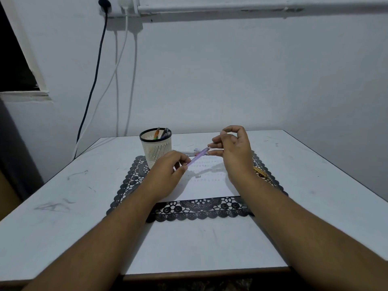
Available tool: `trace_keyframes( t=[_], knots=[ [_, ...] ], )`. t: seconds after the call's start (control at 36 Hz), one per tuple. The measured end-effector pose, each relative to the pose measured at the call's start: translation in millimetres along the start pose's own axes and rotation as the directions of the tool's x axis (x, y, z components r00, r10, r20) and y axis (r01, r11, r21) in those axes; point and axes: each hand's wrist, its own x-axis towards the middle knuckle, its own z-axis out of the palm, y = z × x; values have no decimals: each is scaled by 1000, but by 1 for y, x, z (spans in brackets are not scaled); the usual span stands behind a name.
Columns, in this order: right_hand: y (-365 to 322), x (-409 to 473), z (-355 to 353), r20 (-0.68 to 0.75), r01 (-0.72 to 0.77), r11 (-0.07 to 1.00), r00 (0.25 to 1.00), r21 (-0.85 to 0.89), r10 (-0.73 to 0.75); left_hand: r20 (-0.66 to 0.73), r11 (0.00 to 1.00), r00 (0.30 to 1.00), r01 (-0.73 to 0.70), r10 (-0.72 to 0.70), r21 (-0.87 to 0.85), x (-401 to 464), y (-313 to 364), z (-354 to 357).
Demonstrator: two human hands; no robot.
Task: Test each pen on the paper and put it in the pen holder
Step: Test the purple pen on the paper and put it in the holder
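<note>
My left hand (168,173) grips the lower end of a purple pen (198,156), which slants up to the right above the white paper (201,185). My right hand (233,152) is at the pen's upper tip, thumb and fingers close around it; whether they pinch the tip or a cap I cannot tell. The cream slotted pen holder (156,149) stands at the mat's far left with an orange pen (156,133) and a dark pen (164,133) in it. A small pale piece (198,176) lies on the paper.
A black lace mat (199,208) lies under the paper on the white table (63,196). A clear pen (189,152) lies behind the paper and a gold pen (261,173) lies right of my right wrist. Cables (117,80) hang down the wall behind.
</note>
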Motion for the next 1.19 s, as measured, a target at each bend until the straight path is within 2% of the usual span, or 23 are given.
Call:
trace_keyframes(
  t=[0.25,0.53,0.89,1.08,1.14,1.19],
  knots=[
    [8,-1,0,78,23,996,997,-90,-16,-11,1000,1000,13,-14,-26,0,-1,0],
    [12,-3,-2,112,38,991,993,-126,-23,-22,998,999,30,-31,-56,1,0,1],
    [19,-2,-4,144,92,962,988,-258,-56,-43,993,996,75,-80,-94,1,-1,0],
    [22,3,-11,143,163,878,984,-451,-109,-75,977,986,135,-149,-164,3,-4,-1],
    [25,5,-13,230,157,802,973,-576,-26,-89,972,981,154,-171,-176,4,-5,-2],
    [30,4,-13,329,151,700,936,-697,125,-94,969,977,171,-190,-181,4,-7,-2]
  ],
)
